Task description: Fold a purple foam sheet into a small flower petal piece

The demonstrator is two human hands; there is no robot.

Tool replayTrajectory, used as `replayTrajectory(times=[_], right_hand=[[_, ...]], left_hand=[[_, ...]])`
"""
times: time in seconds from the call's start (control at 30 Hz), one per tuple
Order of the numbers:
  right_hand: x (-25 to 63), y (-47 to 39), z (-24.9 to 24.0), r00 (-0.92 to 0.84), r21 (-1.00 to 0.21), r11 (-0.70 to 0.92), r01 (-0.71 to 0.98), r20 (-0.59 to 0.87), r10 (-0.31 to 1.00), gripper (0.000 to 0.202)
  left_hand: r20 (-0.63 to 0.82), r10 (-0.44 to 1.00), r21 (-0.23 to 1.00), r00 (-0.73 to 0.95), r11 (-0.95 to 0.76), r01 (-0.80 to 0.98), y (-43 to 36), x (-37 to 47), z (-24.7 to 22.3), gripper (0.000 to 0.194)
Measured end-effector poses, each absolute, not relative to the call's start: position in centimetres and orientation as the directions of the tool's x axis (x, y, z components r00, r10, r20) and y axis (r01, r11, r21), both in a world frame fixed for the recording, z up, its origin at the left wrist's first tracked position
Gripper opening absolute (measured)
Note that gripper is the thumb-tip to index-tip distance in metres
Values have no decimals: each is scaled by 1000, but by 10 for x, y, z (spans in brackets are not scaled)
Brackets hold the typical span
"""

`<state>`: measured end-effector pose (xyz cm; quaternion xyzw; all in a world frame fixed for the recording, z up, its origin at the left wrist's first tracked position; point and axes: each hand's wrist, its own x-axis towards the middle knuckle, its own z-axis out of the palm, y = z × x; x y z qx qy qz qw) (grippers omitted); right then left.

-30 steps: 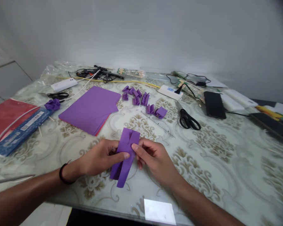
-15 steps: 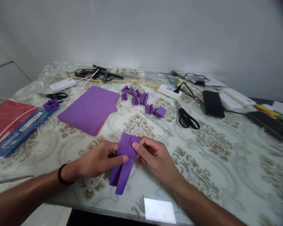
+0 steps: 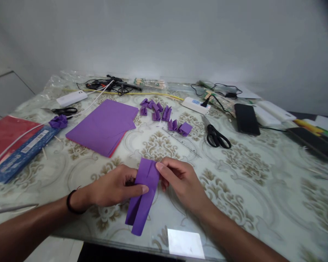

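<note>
Holding purple paper [image 3: 150, 180], pack lettering [image 3: 13, 160] blurred

Only illegible lettering [image 3: 11, 162] and a barcode label [image 3: 30, 141] on the blue packet [image 3: 22, 155]

Folded purple strip [image 3: 150, 182]: matt paper, smooth, and we spot crisp creases.
Purple sheets [image 3: 104, 125]: more matt paper, lying smooth for us.
Crumpled purple clump [image 3: 58, 122]: rough, wrinkled paper, we'd say!
Tabletop [image 3: 262, 185]: oh, glossy, and we catch bright light bouncing off it.
Scissors on the right [image 3: 211, 129]: metal blades, smooth handles that look like plastic to us.
Ruler [image 3: 182, 142]: see-through plastic, by our look.
</note>
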<state>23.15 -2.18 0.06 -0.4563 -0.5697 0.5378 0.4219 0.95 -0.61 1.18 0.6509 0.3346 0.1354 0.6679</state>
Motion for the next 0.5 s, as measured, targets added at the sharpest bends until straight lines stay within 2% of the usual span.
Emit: replayTrajectory(times=[0.13,0.27,0.5], right_hand=[[231,-20,1,-248,-999,-31,36,-39,968,50],[227,-21,0,-376,-988,-141,66,-155,914,50],[222,-23,0,-400,-980,-153,127,-192,896,52]], left_hand=[[-247,711,958,658,75,278,-5,10,13,34],[-138,839,984,527,54,171,-2,11,13,36],[-138,865,983,483,61,172,0,12,12,33]])
